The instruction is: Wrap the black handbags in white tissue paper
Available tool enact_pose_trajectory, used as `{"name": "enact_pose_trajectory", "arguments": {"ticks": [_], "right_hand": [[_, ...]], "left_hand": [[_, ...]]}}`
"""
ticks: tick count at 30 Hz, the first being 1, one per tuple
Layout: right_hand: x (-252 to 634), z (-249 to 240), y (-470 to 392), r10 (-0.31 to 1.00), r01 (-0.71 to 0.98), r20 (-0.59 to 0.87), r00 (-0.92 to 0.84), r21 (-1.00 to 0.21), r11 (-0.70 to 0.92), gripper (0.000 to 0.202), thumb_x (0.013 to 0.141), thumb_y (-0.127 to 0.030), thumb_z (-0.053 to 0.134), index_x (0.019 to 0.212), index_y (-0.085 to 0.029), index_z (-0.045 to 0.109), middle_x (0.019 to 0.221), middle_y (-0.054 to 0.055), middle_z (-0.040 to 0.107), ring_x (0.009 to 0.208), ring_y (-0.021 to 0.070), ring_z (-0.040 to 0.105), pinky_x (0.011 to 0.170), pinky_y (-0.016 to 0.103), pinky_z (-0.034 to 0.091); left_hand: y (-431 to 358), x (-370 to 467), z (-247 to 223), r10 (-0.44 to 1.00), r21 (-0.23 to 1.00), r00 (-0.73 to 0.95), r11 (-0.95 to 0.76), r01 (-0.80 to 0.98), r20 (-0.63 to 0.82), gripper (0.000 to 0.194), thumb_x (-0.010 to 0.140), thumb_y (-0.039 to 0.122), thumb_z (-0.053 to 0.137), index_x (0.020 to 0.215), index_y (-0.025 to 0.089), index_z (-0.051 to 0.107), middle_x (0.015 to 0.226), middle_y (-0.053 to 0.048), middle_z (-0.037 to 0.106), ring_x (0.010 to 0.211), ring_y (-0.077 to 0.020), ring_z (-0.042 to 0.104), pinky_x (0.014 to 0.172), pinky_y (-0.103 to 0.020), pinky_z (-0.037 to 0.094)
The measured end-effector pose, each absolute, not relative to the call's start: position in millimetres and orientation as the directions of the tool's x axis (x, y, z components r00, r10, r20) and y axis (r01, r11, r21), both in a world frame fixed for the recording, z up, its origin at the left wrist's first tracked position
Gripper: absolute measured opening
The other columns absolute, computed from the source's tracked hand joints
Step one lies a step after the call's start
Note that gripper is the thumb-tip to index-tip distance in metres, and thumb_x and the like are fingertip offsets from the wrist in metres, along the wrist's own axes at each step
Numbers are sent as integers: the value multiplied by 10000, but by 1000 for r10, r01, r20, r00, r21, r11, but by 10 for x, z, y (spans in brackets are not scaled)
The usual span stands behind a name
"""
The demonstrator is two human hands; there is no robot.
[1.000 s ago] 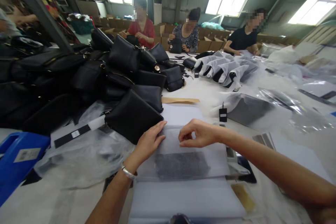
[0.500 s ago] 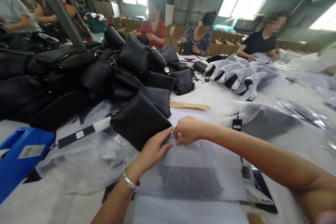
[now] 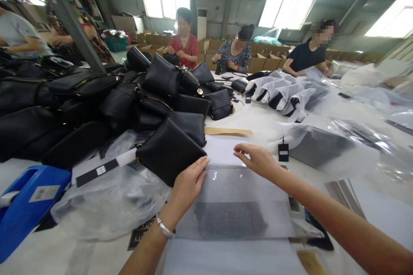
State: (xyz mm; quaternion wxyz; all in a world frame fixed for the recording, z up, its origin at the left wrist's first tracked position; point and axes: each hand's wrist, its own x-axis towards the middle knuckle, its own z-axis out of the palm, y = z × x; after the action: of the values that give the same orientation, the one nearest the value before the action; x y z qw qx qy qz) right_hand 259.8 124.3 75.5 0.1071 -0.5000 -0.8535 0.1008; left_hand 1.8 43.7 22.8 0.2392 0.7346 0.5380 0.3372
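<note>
A translucent plastic bag (image 3: 248,187) is laid flat in front of the person, on white paper (image 3: 232,258) spread over the counter (image 3: 263,116); a dark grey panel (image 3: 230,220) is seen through its lower half. The bag's upper left edge is covered by the left hand (image 3: 189,180), whose fingers are laid out almost straight, with nothing seen to be gripped. The right hand (image 3: 254,160) is held at the upper right edge, its fingers loosely bent and released; whether the plastic is touched by it cannot be told. A silver bracelet (image 3: 164,227) is worn on the left wrist.

Just beyond the left fingertips, the corner of a black handbag (image 3: 171,150) is pointed toward the bag; contact cannot be made out. Beyond the paper, a brown strip (image 3: 229,131) is laid crosswise. To the left, crumpled clear plastic (image 3: 109,210) is spread near a blue holder (image 3: 35,206), and many black handbags are heaped behind. To the right, a black tag (image 3: 284,152) is placed beside a wrapped grey item (image 3: 316,146). Across the counter, a black article is being handled by a person in red (image 3: 189,47).
</note>
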Motion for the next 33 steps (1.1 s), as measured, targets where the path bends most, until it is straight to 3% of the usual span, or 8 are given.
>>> {"name": "enact_pose_trajectory", "arguments": {"ticks": [4, 8, 13, 18, 23, 27, 30, 33], "right_hand": [[2759, 669, 367, 758, 683, 250, -603, -329, 652, 364, 946, -391, 538, 1265, -224, 594, 1272, 107, 652, 1222, 248, 568, 1043, 428, 449], [2781, 319, -199, 698, 664, 139, -702, -227, 713, 834, 783, -483, 722, 1491, -205, 379, 1562, 147, 341, 1456, 352, 254, 1155, 562, 302], [2766, -57, -306, 718, 704, 104, -688, -148, 695, 922, 703, -209, 753, 1520, -198, 326, 1606, 149, 219, 1483, 374, 125, 1179, 596, 213], [2783, 219, -148, 705, 689, 72, -706, -165, 706, 946, 655, -77, 665, 1524, -194, 311, 1595, 135, 265, 1475, 361, 178, 1178, 553, 241], [2915, 599, 90, 714, 694, 123, -689, -169, 699, 764, 748, -133, 624, 1475, -226, 404, 1538, 117, 397, 1419, 320, 341, 1143, 522, 316], [2996, 529, 155, 646, 660, 238, -725, -25, 750, 565, 882, -152, 540, 1438, -210, 453, 1472, 103, 494, 1370, 304, 420, 1094, 495, 392], [2978, 486, 164, 555, 621, 344, -758, 117, 775, 429, 965, -156, 452, 1386, -218, 511, 1422, 90, 549, 1324, 276, 482, 1053, 468, 437], [2945, 625, 174, 459, 568, 395, -796, 222, 793, 356, 978, -179, 465, 1316, -217, 569, 1355, 95, 605, 1250, 262, 556, 988, 455, 486]], "left_hand": [[413, 313, 311, 882, 537, 309, -464, 705, 357, 399, 1008, 324, 406, 1382, 246, 520, 1473, -55, 509, 1383, -209, 438, 1160, -428, 354], [482, 523, 194, 841, 377, 477, -541, 752, 255, 563, 967, 503, 451, 1457, 227, 424, 1551, -123, 383, 1460, -308, 283, 1174, -597, 213], [584, 523, 149, 847, 414, 505, -525, 743, 167, 560, 977, 520, 406, 1456, 230, 429, 1559, -121, 365, 1465, -290, 275, 1180, -586, 182], [491, 237, 440, 933, 724, 246, -360, 589, 263, 540, 1006, 502, 318, 1421, 196, 478, 1470, -100, 507, 1371, -197, 453, 1160, -414, 331], [84, -57, 449, 972, 782, 13, -198, 591, 236, 535, 969, 562, 376, 1320, 219, 589, 1382, -73, 600, 1335, -238, 499, 1168, -444, 324], [-132, -39, 71, 993, 816, -50, -57, 575, 105, 624, 964, 588, 348, 1460, 219, 432, 1518, -83, 445, 1426, -278, 356, 1183, -490, 281], [-150, 36, -126, 999, 849, -39, 6, 528, 17, 637, 986, 568, 248, 1513, 221, 338, 1468, -100, 508, 1387, -314, 416, 1132, -542, 367], [-117, 71, -110, 999, 868, 36, -43, 494, 29, 598, 991, 554, 222, 1528, 300, 298, 1399, -31, 584, 1336, -296, 490, 1104, -520, 426]]}}
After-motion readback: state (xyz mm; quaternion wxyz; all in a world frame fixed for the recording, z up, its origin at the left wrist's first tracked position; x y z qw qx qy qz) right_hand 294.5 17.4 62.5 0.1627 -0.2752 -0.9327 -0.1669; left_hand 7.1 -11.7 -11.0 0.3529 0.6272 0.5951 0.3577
